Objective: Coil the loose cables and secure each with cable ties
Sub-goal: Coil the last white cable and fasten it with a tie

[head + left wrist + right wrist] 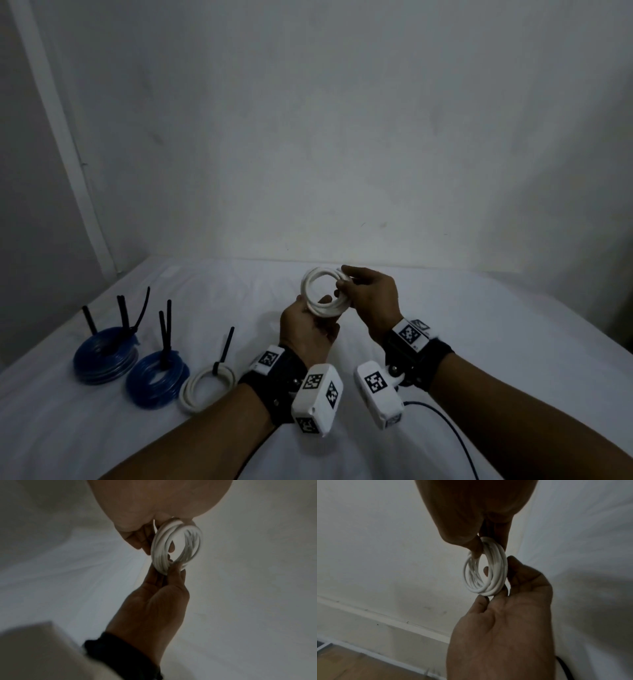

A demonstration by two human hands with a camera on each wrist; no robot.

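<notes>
A white cable wound into a small coil point(322, 291) is held upright above the white sheet between both hands. My left hand point(313, 306) grips its lower left side, the thumb showing through the ring. My right hand point(342, 282) pinches the coil's right side between thumb and fingers. In the left wrist view the coil point(176, 545) hangs under my left hand point(150, 534), with the right hand's fingertips point(175, 568) on its lower rim. The right wrist view shows the coil point(486, 568) under my right hand point(488, 540). No tie shows on this coil.
On the sheet point(479, 325) to the left lie two blue coils point(104, 356) point(156, 380) and a white coil point(205, 385), each with black ties standing up. A thin black wire point(445, 428) runs off at the lower right. A wall stands close behind.
</notes>
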